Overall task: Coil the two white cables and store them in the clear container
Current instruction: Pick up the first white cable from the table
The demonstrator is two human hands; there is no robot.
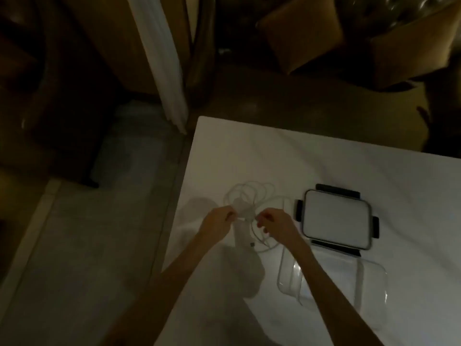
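Observation:
A loose tangle of white cable (249, 196) lies on the white sheet, with loops spread beyond my hands and a strand trailing toward me to a small plug (252, 244). My left hand (218, 222) pinches the cable at the left of the bundle. My right hand (275, 224) pinches it a little to the right. I cannot tell the two cables apart in the dim light. The clear container (371, 290) sits open at the right, partly under my right forearm. Its lid (336, 216) with dark clips lies just beyond it.
The white bed (324, 158) has its left edge beside my left arm, with pale floor (99, 233) below. A white curtain (162, 71) hangs at the far left corner. Brown cushions (311, 33) and dark furniture stand beyond the bed.

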